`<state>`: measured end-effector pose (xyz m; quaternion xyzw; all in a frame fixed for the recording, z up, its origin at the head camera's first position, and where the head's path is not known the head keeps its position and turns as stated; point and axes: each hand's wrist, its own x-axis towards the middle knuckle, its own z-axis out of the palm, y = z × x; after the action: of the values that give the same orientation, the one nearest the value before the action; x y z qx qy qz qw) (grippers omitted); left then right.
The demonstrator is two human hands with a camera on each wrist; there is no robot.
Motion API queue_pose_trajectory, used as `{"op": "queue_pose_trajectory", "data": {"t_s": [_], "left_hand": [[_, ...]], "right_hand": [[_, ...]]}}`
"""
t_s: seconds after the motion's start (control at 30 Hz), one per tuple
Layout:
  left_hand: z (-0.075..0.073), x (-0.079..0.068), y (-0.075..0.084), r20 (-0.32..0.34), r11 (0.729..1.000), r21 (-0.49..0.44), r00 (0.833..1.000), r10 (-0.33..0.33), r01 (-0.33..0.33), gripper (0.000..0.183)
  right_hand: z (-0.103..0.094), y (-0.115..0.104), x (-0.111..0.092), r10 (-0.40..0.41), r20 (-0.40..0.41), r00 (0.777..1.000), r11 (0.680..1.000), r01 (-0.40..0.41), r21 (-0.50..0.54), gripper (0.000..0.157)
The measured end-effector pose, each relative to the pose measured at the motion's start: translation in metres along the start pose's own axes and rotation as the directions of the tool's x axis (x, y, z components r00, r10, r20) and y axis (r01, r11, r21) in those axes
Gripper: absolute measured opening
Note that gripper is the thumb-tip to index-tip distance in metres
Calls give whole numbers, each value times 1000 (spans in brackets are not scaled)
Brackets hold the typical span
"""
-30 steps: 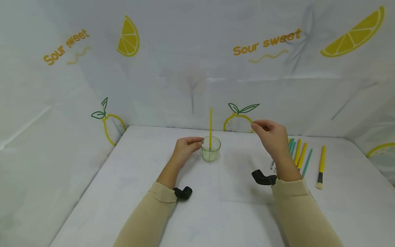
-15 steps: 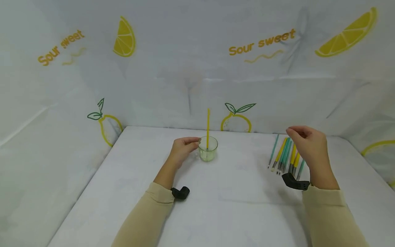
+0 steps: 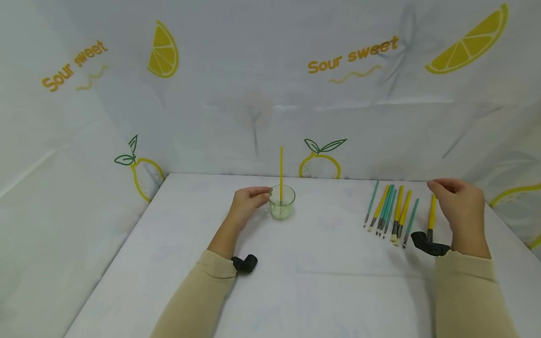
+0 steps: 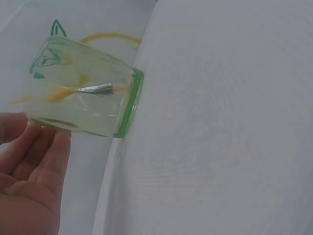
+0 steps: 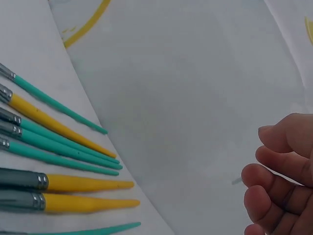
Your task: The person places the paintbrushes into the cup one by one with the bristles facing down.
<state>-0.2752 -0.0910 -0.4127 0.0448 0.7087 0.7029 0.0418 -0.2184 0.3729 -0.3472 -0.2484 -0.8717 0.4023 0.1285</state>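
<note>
My left hand [image 3: 247, 206] pinches the rim of a clear greenish glass [image 3: 288, 210] standing upright near the back of the table. One yellow-handled paintbrush [image 3: 281, 171] stands in it, bristles down; the left wrist view shows its metal ferrule [image 4: 100, 89] through the wall. Over the right side of the table, my right hand [image 3: 465, 213] hangs with loosely curled fingers and nothing between them. Partly behind its wrist camera lies a yellow-handled paintbrush [image 3: 432, 211]. Just left of that hand, several more paintbrushes [image 5: 93, 203] with yellow or teal handles lie in a loose row, handles pointing away.
The white tabletop [image 3: 321, 300] carries the glass and the brushes. Behind it, a pale backdrop [image 3: 220, 126] with printed lemons and lettering rises at the table's back edge. Black wrist cameras [image 3: 245, 264] sit at both cuffs.
My right hand has swept right, from between the glass and the brushes to beyond the row, uncovering it. The left hand keeps its hold on the glass; the head view has shifted slightly.
</note>
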Motion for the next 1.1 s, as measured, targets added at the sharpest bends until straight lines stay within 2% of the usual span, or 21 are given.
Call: {"op": "queue_pose_trajectory", "data": {"t_s": [0.2,0.33,0.47,0.53,0.67,0.83,1.1], "left_hand": [[0,1,1,-4,1000,-12,1000,-7,7,25],[0,2,-1,-6,1000,-10,1000,-7,7,25],[0,3,-3,-1,1000,0,1000,-6,6,25],[-1,2,-3,-1,1000,3,1000,-7,7,25],[-2,2,-2,0,1000,-13,1000,-15,15,25],[-2,2,-1,14,999,-27,1000,-28,28,26],[0,3,-3,-5,999,-27,1000,-21,21,25]], "right_hand": [[-7,22,11,80,8,997,994,-81,73,39],[-8,36,14,129,49,990,989,-133,69,32],[-6,50,16,172,85,981,985,-173,3,42],[-3,56,18,197,103,975,980,-195,-35,52],[5,64,20,188,106,976,975,-172,-141,64],[10,68,19,151,98,984,957,-120,-264,61],[11,65,16,154,113,981,934,-108,-340,56]]}}
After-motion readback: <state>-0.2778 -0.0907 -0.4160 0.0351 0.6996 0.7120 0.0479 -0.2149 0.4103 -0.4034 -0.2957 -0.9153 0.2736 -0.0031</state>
